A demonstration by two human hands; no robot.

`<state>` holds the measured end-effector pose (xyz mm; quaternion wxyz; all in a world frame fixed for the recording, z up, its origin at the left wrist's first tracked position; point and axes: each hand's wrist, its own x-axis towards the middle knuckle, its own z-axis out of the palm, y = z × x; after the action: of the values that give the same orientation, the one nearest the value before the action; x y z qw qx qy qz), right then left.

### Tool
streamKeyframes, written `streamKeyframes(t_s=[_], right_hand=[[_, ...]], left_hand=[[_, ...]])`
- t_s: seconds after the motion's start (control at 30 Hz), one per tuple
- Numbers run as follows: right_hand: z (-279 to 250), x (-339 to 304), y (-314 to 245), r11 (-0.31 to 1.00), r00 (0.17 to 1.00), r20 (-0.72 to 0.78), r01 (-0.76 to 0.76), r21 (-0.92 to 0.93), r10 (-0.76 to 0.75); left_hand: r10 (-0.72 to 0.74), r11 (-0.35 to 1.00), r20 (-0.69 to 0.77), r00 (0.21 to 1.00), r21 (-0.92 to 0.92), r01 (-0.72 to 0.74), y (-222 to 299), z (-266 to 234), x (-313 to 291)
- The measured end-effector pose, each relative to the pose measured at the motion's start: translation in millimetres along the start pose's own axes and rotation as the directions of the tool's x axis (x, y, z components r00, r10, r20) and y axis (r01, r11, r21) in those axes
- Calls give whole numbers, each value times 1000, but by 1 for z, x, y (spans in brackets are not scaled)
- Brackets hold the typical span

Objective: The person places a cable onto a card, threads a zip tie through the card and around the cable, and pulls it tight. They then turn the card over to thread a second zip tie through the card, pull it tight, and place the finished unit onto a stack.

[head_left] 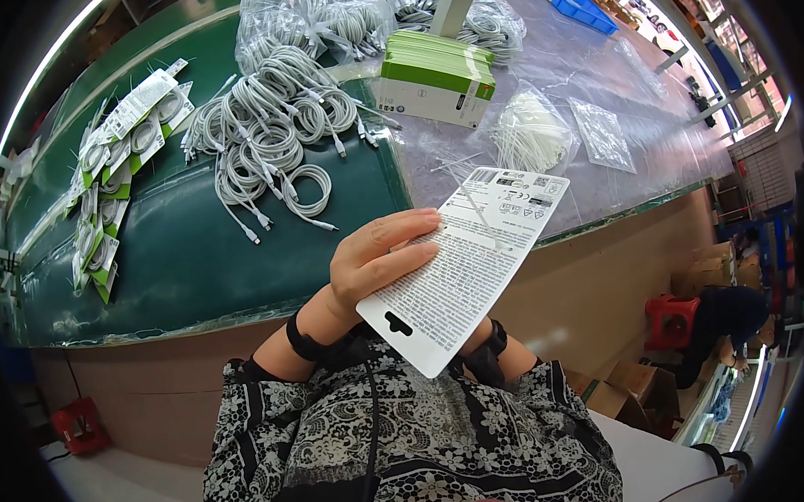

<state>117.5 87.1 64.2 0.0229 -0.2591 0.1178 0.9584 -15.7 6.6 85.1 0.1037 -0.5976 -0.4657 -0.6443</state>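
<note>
A white packaging card (461, 293), printed side toward me, is held tilted over the near table edge. A slotted hanging hole shows at its lower end. My left hand (380, 256) grips the card's left edge, its fingers lying across the face. A thin clear cable tie (478, 204) sticks out from the upper part of the card. My right forearm (514, 357) comes up behind the card, which hides my right hand and its fingers. Just beyond my left hand lie several coiled white cables (270, 140) on the green mat.
Finished-looking carded cables (132, 141) lie in a row at the left. A stack of green-and-white cards (436, 77) stands beyond the cables, with bagged cables (350, 23) behind. Loose cable ties (532, 131) and a clear bag (602, 136) lie right. A blue tray (576, 6) sits far right.
</note>
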Motion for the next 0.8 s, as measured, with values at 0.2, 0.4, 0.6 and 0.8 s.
streamKeyframes(t_s=[0.2, 0.4, 0.6, 0.8], right_hand=[[0, 2, 1, 999, 998, -54, 36, -33, -38], [-53, 20, -21, 886, 969, 146, 242, -395, -200], [-41, 0, -36, -450, 391, 867, 744, -495, -308], [-24, -10, -39, -878, 311, 936, 386, -282, -164]], left_hand=[[30, 992, -22, 999, 125, -27, 2, -1, -1], [11, 982, 0, 1000, 188, -11, 1, -2, -1], [-140, 988, -21, 990, 59, 141, -6, 4, -14], [-143, 988, -19, 989, 59, 144, 2, 10, -14]])
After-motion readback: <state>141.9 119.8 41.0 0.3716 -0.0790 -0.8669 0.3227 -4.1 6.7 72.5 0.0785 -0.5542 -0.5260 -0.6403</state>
